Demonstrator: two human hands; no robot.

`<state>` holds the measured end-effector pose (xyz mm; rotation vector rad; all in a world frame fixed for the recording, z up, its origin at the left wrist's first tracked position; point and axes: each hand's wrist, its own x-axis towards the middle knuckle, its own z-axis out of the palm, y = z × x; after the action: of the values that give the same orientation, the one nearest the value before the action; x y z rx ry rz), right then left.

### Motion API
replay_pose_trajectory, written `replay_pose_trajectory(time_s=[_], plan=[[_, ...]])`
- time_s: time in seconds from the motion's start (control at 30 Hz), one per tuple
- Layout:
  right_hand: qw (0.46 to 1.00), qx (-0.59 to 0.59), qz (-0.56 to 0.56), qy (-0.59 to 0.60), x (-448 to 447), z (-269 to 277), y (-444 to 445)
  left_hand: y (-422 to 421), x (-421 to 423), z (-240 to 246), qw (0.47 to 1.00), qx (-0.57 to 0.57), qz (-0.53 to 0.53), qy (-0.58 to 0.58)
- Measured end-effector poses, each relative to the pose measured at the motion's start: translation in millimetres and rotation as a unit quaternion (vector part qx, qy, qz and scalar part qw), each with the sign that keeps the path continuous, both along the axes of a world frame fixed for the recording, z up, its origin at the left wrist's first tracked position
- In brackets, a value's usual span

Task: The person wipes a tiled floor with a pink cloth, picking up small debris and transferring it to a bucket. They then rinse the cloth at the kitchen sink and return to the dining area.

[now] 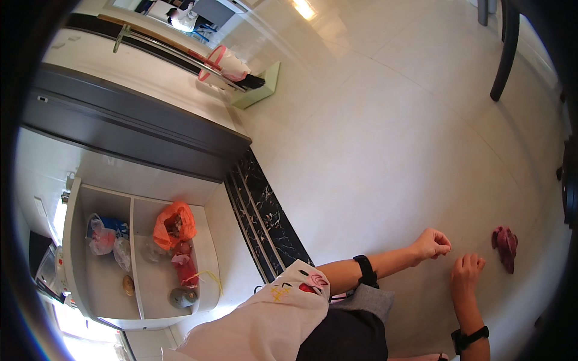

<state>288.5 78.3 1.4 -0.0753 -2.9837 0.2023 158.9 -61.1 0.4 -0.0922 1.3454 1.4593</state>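
Note:
My left hand (432, 244) is over the pale tiled floor (375, 149), thumb and fingers pinched together, and I see nothing in it. Close beside it is my right hand (466, 273), its fingers bent and its palm hidden. Whether anything thin lies between the two hands is too small to tell. A crumpled dark-red item (505, 248), perhaps cloth or plastic, lies on the floor just right of my right hand, apart from it. Each wrist wears a black band. A white embroidered sleeve (289, 293) covers my upper left arm.
White shelves (132, 252) at the left hold an orange plastic bag (175, 224), a red bag (183, 270) and a round greenish vegetable (182, 298). A black marble threshold (257, 198) crosses the doorway. A broom (250, 82), dustpan (264, 88), waste bin (232, 67) and dark chair legs (505, 54) stand farther off. A seated person (185, 20) is in the distance.

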Motion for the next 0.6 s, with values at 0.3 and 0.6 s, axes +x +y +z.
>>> replay_pose_trajectory(time_s=[0.3, 0.6], plan=[[0.995, 0.079, 0.030, -0.045, -3, 2, -4, 1, -1, -3, 1.000, 0.009, 0.010, -0.001], [0.887, -0.395, -0.188, -0.147, -4, 4, 22, -7, -8, 0, 0.999, -0.038, -0.034, -0.008]])
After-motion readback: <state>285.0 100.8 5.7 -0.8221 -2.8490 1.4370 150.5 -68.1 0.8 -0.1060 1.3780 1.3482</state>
